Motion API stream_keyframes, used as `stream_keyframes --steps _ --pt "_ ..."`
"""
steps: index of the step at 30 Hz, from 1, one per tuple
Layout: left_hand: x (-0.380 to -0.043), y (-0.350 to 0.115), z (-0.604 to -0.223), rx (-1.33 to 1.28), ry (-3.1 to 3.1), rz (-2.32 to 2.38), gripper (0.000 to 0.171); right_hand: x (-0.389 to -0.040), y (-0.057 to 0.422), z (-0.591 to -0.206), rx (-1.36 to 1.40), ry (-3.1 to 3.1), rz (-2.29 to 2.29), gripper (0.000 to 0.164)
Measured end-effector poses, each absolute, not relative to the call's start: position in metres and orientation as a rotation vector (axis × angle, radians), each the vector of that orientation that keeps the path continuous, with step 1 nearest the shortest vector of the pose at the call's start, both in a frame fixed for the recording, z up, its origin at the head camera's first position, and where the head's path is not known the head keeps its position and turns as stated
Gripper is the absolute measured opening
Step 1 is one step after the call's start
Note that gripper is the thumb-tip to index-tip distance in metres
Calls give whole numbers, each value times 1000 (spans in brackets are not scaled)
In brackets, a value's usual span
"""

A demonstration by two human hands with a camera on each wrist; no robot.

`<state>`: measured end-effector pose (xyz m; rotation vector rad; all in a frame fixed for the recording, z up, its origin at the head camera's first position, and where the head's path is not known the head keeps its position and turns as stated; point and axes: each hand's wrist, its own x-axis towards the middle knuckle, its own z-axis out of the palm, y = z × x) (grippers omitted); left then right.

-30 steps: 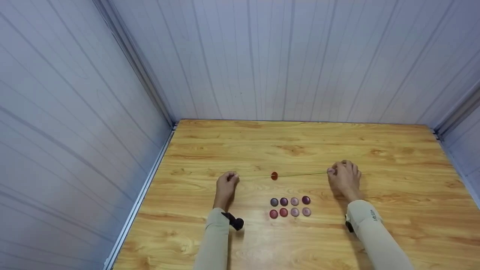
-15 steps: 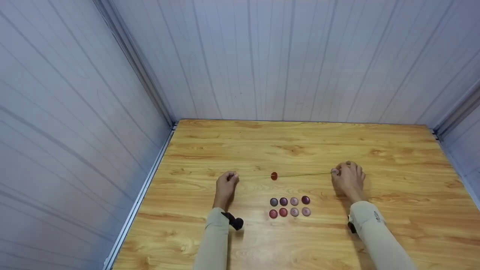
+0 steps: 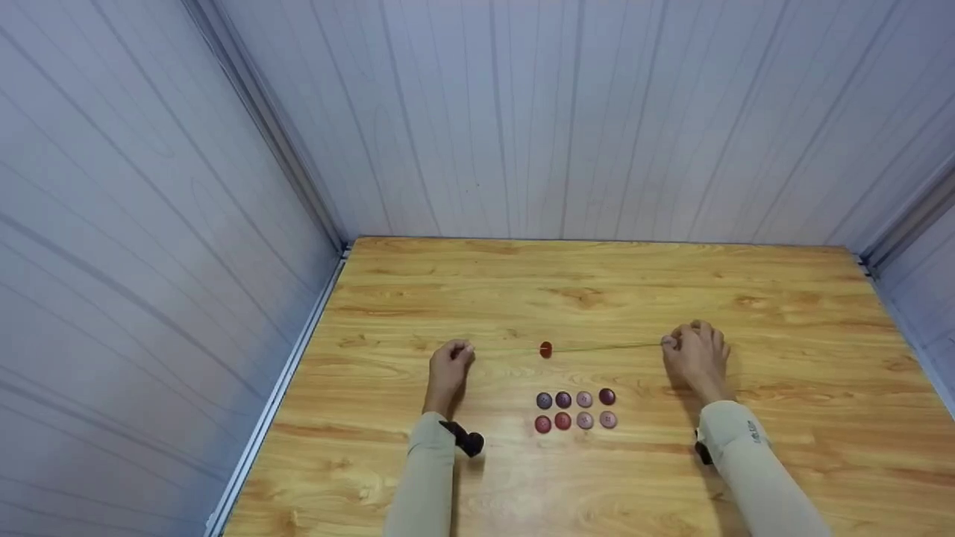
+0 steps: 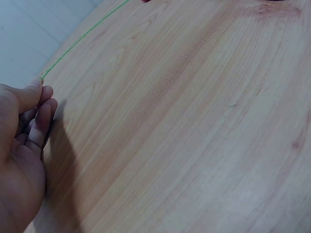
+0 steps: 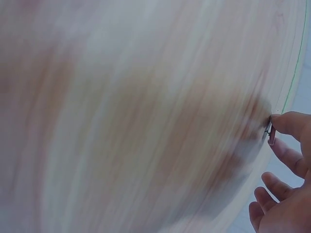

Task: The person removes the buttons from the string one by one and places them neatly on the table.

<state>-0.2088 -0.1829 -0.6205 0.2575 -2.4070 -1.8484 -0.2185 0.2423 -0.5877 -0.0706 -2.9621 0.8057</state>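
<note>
A green thread (image 3: 604, 347) runs almost straight between my two hands, with a red button (image 3: 546, 350) threaded on it near the middle. At its left end, my left hand (image 3: 450, 365) pinches the thread between thumb and forefinger, plain in the left wrist view, where the thread (image 4: 82, 38) slants up from the fingertips. On the other side, my right hand (image 3: 697, 359) pinches a small button (image 5: 271, 135), seen edge-on in the right wrist view, between thumb and forefinger. The thread (image 5: 294, 77) reaches that thumb, and the remaining fingers are loosely bent.
Two rows of loose buttons, among them a dark maroon button (image 3: 607, 397), a pinkish button (image 3: 585, 421) and a red button (image 3: 543, 424), lie on the wooden table (image 3: 806, 328) in front of the thread. Pale panel walls (image 3: 597, 119) close off the back and sides.
My right hand has shifted slightly to the right with the pinched button, and the stretch of thread on that side is longer. My left hand and the red button stay nearly in place.
</note>
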Motion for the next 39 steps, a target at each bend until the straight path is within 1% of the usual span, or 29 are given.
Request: stream_keyframes --steps 10,15,20,29,39 --pt "-209 -183 -619 297 -2411 -1865 13 -216 243 -586 -101 -2969 810 28" --pt "-207 -183 -619 267 -2431 -1843 14 -217 243 -586 -115 -2988 805 27" --pt "-207 -184 -620 230 -2418 -1810 12 -217 244 -586 -95 -2975 812 27" --pt "-210 -183 -618 290 -2439 -1816 14 -216 251 -585 -66 -2968 818 30" --pt "-209 -183 -617 299 -2412 -1880 14 -214 249 -587 -56 -2959 848 32"
